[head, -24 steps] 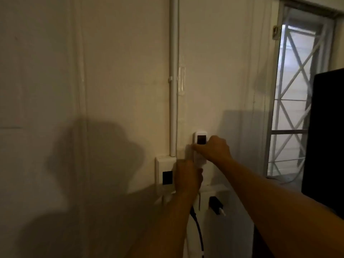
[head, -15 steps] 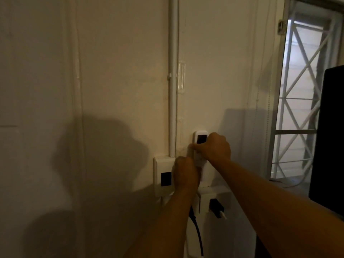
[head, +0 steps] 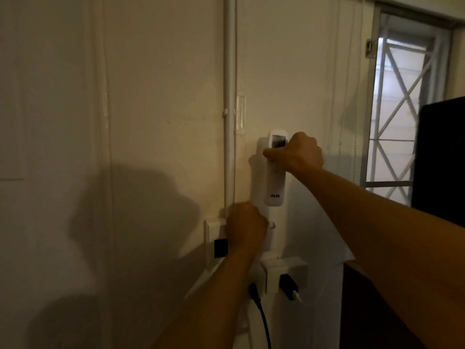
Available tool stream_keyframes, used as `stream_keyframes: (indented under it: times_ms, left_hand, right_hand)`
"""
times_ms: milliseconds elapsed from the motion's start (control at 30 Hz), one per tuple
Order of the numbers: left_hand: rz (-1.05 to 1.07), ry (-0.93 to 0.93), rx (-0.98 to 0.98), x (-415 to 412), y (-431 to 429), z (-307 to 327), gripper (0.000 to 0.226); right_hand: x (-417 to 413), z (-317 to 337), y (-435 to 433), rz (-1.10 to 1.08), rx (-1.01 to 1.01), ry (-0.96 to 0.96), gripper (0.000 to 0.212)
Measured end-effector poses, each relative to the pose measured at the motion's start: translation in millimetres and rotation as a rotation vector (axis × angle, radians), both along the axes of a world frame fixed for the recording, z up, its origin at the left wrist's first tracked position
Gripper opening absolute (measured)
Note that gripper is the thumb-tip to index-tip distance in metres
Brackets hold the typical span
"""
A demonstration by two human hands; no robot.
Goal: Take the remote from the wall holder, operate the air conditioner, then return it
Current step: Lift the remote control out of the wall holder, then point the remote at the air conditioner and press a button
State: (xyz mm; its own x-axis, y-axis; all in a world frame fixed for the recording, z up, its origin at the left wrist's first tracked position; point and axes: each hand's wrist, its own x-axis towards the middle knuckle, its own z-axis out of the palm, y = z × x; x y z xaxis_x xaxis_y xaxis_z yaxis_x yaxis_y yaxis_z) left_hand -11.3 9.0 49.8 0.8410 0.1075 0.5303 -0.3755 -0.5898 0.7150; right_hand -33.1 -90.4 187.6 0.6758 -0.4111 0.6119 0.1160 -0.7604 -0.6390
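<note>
The white remote, with a small dark screen near its top and a logo near its lower end, stands upright against the wall. Its lower end hangs just above the white wall holder. My right hand is wrapped around the remote's upper half, thumb across its front. My left hand is closed against the left side of the holder and hides that edge. The air conditioner is not in view.
A white conduit pipe runs down to a switch box. Below the holder, a socket block carries a black plug with cable and a charger. A grilled window and a dark panel stand at right.
My right hand has lifted the remote upward, so its lower end now shows above the holder. My left hand stays at the holder.
</note>
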Motion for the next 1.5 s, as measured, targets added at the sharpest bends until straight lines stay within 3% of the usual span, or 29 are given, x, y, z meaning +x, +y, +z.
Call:
stream_keyframes:
  times_ms: [100, 200, 400, 467, 567, 733, 1000, 1100, 1267, 1500]
  left_hand:
    - [-0.288, 0.094, -0.443, -22, 8, 45, 0.024]
    - [-0.515, 0.232, -0.331, -41, 15, 69, 0.022]
    - [-0.527, 0.185, -0.251, -57, 12, 88, 0.021]
    - [-0.535, 0.163, -0.287, -60, 12, 97, 0.026]
    - [-0.585, 0.182, -0.429, -66, 19, 118, 0.038]
    - [-0.685, 0.19, -0.532, -80, 24, 150, 0.043]
    - [-0.688, 0.139, -0.461, -92, 6, 184, 0.045]
    - [-0.738, 0.132, -0.461, -98, -1, 197, 0.044]
    - [-0.824, 0.082, -0.453, -110, -14, 222, 0.042]
    - [-0.93, 0.018, -0.485, -131, -35, 258, 0.045]
  right_hand:
    - [-9, 1, -10, -0.013, 0.022, 0.024, 0.061]
    - [-23, 6, -13, -0.015, 0.068, 0.032, 0.061]
    - [-45, 21, -14, 0.065, 0.131, 0.016, 0.058]
    - [-53, 27, -18, 0.174, 0.239, 0.01, 0.058]
    - [-71, 33, -27, 0.414, 0.402, 0.105, 0.042]
    - [-93, 36, -37, 0.655, 0.354, 0.217, 0.024]
    - [-111, 63, -42, 0.614, 0.351, 0.087, 0.013]
    - [-120, 76, -49, 0.581, 0.339, 0.067, 0.019]
    - [-138, 99, -62, 0.538, 0.333, 0.024, 0.008]
    - [-167, 149, -76, 0.55, 0.396, -0.095, 0.031]
